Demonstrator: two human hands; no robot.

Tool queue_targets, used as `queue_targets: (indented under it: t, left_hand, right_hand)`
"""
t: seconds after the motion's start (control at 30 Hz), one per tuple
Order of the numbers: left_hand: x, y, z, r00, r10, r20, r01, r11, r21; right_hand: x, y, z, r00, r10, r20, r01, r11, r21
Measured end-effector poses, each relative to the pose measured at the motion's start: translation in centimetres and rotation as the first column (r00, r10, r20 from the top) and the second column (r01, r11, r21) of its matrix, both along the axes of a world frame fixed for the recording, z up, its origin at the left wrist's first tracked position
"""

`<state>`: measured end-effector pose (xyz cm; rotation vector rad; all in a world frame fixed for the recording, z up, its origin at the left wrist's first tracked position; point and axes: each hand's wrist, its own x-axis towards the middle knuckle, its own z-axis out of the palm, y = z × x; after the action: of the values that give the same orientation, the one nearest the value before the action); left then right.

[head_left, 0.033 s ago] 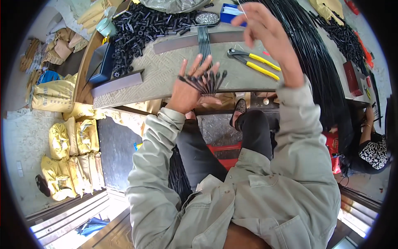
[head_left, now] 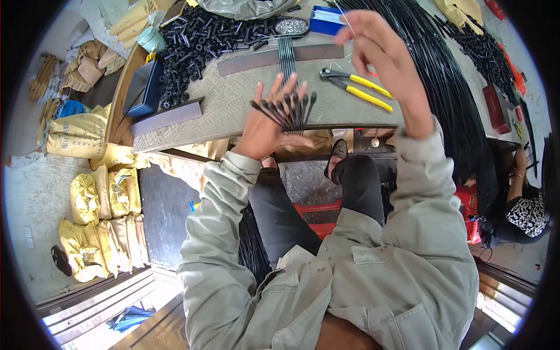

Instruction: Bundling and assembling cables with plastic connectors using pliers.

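Observation:
My left hand (head_left: 261, 133) is under a fan of thin black rods with rounded tips (head_left: 298, 114). Its thumb lies across their gathered end and its fingers spread behind them. Beyond the fingertips, parallel dark strips (head_left: 286, 55) run away over a grey metal bar (head_left: 318, 52). My right hand (head_left: 388, 58) is raised over the table's far side, beside a blue box (head_left: 326, 21). Its fingertips pinch a thin pale wire (head_left: 344, 17), whose far end leaves the picture. Below that hand lie cutting pliers with yellow handles (head_left: 367, 98).
A heap of short black tubes (head_left: 201, 44) covers the table's left back. Long black rods (head_left: 443, 76) hang over its right side. An oval dish of small silvery bits (head_left: 291, 26) stands behind the bar. Yellow sacks (head_left: 84, 198) are stacked at left; another person (head_left: 525, 213) sits far right.
My right hand has shifted slightly right and down, with the wire still between its fingertips. My left hand keeps the fan of rods, its fingers almost unmoved.

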<state>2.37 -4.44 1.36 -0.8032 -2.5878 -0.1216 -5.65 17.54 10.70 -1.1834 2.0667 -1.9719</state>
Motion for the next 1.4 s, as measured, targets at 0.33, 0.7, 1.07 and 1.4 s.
queue_targets:
  t: [0.33,0.7,1.07,1.4]
  left_hand:
    - [2.8,2.3,10.9,0.785,-0.593,0.179,-0.018,0.266,0.964]
    - [3.4,2.5,11.2,0.814,-0.544,0.206,-0.004,0.349,0.937]
    - [3.0,1.3,11.7,0.845,-0.505,0.176,0.152,0.543,0.826]
    - [3.2,0.6,10.8,0.921,-0.388,0.034,0.270,0.701,0.660]
  right_hand:
    - [7.9,-0.3,2.1,0.603,-0.255,-0.756,0.381,0.925,-0.008]
    - [7.1,-0.7,0.5,0.703,-0.298,-0.646,0.261,0.953,-0.155]
    - [6.7,-0.7,4.5,0.386,-0.123,-0.914,0.309,0.951,0.003]
    - [8.0,-1.6,4.2,0.393,-0.005,-0.920,0.343,0.929,0.141]
